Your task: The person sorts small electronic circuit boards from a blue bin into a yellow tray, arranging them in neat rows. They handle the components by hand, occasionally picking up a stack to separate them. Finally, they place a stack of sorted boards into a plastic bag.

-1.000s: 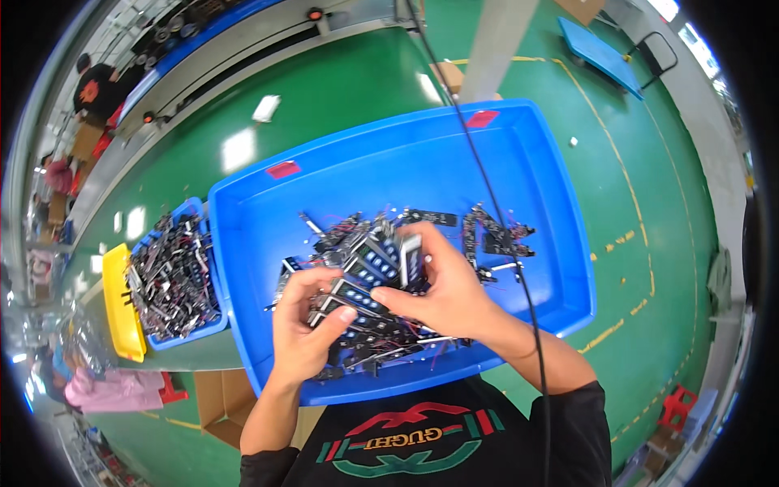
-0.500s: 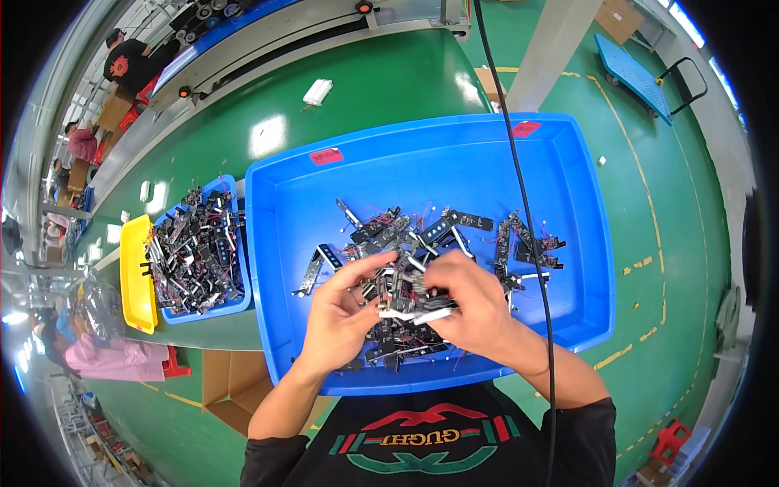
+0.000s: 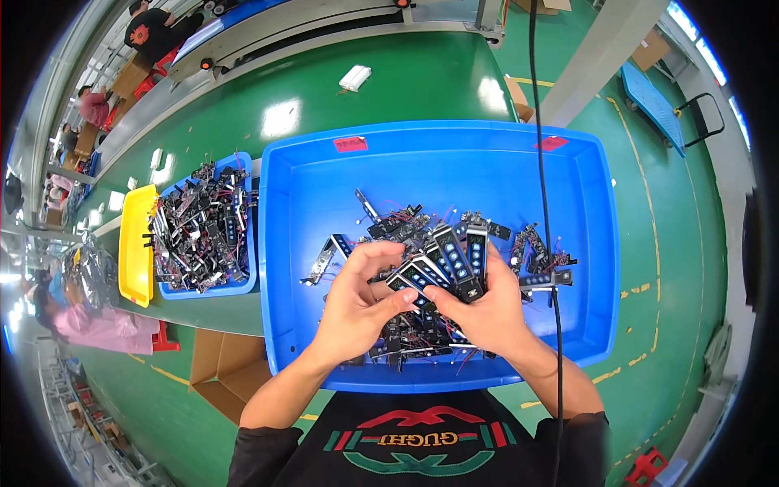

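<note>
Both of my hands are over a large blue tray (image 3: 349, 174). A fanned bunch of several narrow black circuit boards (image 3: 451, 258) sits between them, with rows of bluish-white spots facing up. My right hand (image 3: 491, 312) is closed around the bunch, thumb across its lower end. My left hand (image 3: 361, 304) grips the left side of the bunch, thumb in front and fingers curled behind, partly hidden. Under and around my hands lies a loose heap of similar boards (image 3: 406, 337) with thin red wires. A few more boards (image 3: 535, 252) lie to the right.
Left of the tray stands a smaller blue bin (image 3: 251, 272) heaped with boards (image 3: 207, 227), beside a yellow bin (image 3: 138, 280). A black cable (image 3: 545, 203) hangs across the tray's right part. An open cardboard box (image 3: 231, 369) is below left. Far left, people work near a conveyor.
The bunch has been turned and fanned, so its spotted faces now point up. My right hand has shifted right and its thumb now lies across the boards. The whole view has shifted slightly.
</note>
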The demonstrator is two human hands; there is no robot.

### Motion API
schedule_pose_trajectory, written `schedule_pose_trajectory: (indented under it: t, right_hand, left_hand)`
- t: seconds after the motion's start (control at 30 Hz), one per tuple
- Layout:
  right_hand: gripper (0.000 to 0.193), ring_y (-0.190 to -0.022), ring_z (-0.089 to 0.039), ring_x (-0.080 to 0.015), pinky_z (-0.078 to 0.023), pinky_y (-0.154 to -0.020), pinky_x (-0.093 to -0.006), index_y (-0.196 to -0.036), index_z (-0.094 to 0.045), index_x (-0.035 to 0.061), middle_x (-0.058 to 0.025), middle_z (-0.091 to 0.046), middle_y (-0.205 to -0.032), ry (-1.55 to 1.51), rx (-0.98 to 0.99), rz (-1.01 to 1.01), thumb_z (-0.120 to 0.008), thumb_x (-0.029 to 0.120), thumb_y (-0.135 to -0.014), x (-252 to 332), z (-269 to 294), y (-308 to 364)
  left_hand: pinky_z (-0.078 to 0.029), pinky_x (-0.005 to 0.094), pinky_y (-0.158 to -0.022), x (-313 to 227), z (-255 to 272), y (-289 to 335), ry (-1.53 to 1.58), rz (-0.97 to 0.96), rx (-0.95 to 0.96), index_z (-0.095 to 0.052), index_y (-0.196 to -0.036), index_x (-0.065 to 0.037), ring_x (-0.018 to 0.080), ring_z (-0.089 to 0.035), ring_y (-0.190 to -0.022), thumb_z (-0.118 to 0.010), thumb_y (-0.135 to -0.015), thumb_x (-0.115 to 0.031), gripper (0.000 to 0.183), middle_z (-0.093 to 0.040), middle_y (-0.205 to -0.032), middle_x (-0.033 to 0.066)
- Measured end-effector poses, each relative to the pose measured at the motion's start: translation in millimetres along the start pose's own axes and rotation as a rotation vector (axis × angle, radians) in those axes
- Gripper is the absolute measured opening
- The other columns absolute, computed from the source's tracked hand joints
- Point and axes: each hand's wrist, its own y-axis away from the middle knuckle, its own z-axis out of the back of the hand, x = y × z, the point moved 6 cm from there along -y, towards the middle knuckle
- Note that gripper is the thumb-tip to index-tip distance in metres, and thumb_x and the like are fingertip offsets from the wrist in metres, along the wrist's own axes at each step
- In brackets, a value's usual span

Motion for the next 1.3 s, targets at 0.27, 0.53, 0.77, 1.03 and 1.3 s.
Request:
schedule_pose_trajectory:
  t: [0.27,0.53,0.77,1.03,1.3]
  right_hand:
    - [0.036,-0.077,-0.064,-0.0292,-0.051,-0.064,-0.0360,-0.104,-0.057,0.0053,-0.0121,-0.062,-0.093,0.233,-0.018,0.323,-0.072,-0.001,-0.072,1,4,-4]
    - [0.043,-0.100,-0.058,-0.0346,-0.047,-0.086,-0.0412,-0.118,-0.059,0.0073,-0.0160,-0.060,-0.109,0.563,-0.051,0.308,-0.067,0.006,-0.076,22,30,-10]
    - [0.074,-0.127,-0.038,-0.0434,-0.033,-0.102,-0.0537,-0.130,-0.056,0.0166,-0.0225,-0.040,-0.137,0.982,0.390,0.304,-0.083,0.033,-0.063,50,5,22]
    - [0.077,-0.128,-0.038,-0.0419,-0.033,-0.103,-0.0522,-0.136,-0.050,0.0191,-0.0211,-0.039,-0.139,1.193,0.522,0.372,-0.082,0.022,-0.066,25,-32,19]
    - [0.073,-0.134,-0.030,-0.0452,-0.025,-0.110,-0.0475,-0.146,-0.033,0.0046,-0.0295,-0.026,-0.148,1.194,0.348,0.312,-0.065,0.010,-0.081,13,-12,22]
  left_hand:
    - [-0.052,0.0226,-0.073,-3,2,-2,-0.139,-0.110,-0.043,-0.045,-0.122,-0.003,0.0107,-0.063,-0.091,-0.061,-0.085,0.010,0.042,-0.050,-0.125,0.0109]
    - [-0.047,0.0406,-0.092,-48,11,3,-1.069,-0.449,-0.182,-0.060,-0.118,-0.007,0.0368,-0.057,-0.114,-0.066,-0.082,-0.007,0.036,-0.058,-0.125,0.0178]
    - [-0.050,0.0416,-0.090,-44,28,38,-1.406,-0.477,-0.180,-0.060,-0.119,-0.015,0.0342,-0.059,-0.108,-0.065,-0.085,-0.016,0.035,-0.054,-0.129,0.0121]
    - [-0.054,0.0360,-0.075,-43,60,130,-1.098,-0.697,-0.488,-0.072,-0.101,-0.010,0.0255,-0.066,-0.087,-0.067,-0.070,0.003,0.035,-0.065,-0.109,0.0095]
    - [-0.051,0.0384,-0.077,103,295,350,-0.995,0.130,-1.617,-0.065,-0.100,-0.003,0.0277,-0.064,-0.087,-0.059,-0.086,-0.006,0.016,-0.065,-0.095,0.0151]
